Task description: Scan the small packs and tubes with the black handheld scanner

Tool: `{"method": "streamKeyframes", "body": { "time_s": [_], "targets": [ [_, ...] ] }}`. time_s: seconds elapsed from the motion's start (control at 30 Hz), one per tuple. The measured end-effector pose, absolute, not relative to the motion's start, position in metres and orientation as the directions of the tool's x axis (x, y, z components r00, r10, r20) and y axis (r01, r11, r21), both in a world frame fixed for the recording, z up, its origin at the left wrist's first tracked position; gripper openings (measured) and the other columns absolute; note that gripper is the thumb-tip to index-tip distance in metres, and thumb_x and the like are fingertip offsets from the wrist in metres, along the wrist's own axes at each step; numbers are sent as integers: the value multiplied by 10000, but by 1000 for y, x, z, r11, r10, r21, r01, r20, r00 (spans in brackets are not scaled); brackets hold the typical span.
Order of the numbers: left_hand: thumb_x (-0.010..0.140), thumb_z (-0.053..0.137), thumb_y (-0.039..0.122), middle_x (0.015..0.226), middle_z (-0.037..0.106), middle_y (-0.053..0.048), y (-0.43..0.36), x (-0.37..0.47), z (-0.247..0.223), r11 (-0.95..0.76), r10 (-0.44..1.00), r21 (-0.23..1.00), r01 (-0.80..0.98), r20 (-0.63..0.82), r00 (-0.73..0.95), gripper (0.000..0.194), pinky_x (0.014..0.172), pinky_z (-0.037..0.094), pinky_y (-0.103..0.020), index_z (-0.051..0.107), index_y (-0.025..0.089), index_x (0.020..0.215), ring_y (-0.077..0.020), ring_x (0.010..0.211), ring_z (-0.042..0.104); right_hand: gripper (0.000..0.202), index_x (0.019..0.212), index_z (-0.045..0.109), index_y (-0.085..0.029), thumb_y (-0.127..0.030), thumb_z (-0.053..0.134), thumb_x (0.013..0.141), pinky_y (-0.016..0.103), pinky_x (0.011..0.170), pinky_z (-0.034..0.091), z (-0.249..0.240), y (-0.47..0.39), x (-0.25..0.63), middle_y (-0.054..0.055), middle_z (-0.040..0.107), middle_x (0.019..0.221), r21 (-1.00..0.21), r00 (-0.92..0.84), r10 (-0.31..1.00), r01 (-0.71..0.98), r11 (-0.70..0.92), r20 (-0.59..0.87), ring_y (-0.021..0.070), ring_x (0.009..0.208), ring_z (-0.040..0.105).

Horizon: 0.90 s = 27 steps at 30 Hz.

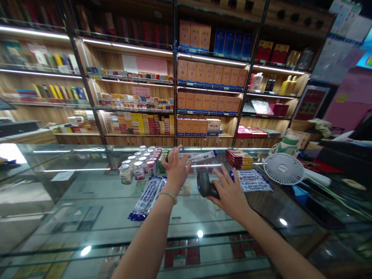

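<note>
My left hand (176,170) is raised over the glass counter, its fingers apart, beside a slim white-and-blue packet (203,156). Whether a fingertip touches that packet is unclear. My right hand (232,193) has its fingers spread, with the thumb and palm against the handle of a black handheld scanner (205,184) that shows a small blue light. Long blue-and-white packets (147,197) lie below and left of my left hand. More such packets (251,180) are right of my right hand. Small white-lidded jars (139,170) stand in rows at the left.
Stacked red-and-gold packs (240,159) sit at the back of the counter (110,221). A white fan (281,168) and a green-and-white container (287,144) are at the right. Shelves of boxed goods (209,75) line the wall behind.
</note>
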<state>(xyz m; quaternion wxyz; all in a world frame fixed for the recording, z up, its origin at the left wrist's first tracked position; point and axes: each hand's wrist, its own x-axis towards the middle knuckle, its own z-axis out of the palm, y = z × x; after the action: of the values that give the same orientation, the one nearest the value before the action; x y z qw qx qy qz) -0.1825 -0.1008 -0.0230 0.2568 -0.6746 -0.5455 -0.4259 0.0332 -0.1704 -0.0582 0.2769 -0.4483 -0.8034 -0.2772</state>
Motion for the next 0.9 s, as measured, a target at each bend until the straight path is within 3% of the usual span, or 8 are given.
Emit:
{"method": "streamKeyframes", "body": {
  "time_s": [0.13,0.33,0.67,0.77,0.9],
  "targets": [
    [841,747,331,1503,515,-124,-101,-182,-23,-277,517,111,955,854,51,222,1168,150,-676,711,297,1057,-358,1407,435,463,979,699,-213,-601,799,747,668,1226,74,-66,-167,31,117,426,1594,244,-447,554,882,402,702,401,1513,253],
    [839,746,316,1520,502,-123,-101,-181,-23,-273,525,101,957,849,60,224,1170,155,-664,709,293,1059,-357,1414,427,447,990,705,-227,-626,741,792,627,1238,22,-77,-164,31,108,406,1607,245,-463,569,874,419,679,363,1519,241],
    [838,749,311,1525,497,-121,-101,-181,-23,-268,540,92,959,839,71,239,1173,155,-657,714,290,1074,-357,1415,422,515,1194,672,-271,-677,481,943,630,1224,83,-68,-168,39,85,398,1611,131,-464,678,866,482,571,328,1530,217],
    [839,748,314,1529,492,-115,-101,-181,-24,-274,536,90,958,841,75,233,1175,152,-656,717,292,1068,-356,1414,422,522,1335,606,-309,-647,442,974,609,1224,101,-55,-161,46,76,392,1613,153,-448,663,877,455,600,315,1537,200],
    [831,750,308,1528,492,-115,-100,-181,-24,-286,537,98,953,840,75,240,1176,148,-660,714,293,1068,-358,1412,423,499,1374,578,-283,-580,454,993,584,1236,80,-39,-146,56,91,397,1605,172,-409,610,896,410,679,308,1535,205]
  ]
}}
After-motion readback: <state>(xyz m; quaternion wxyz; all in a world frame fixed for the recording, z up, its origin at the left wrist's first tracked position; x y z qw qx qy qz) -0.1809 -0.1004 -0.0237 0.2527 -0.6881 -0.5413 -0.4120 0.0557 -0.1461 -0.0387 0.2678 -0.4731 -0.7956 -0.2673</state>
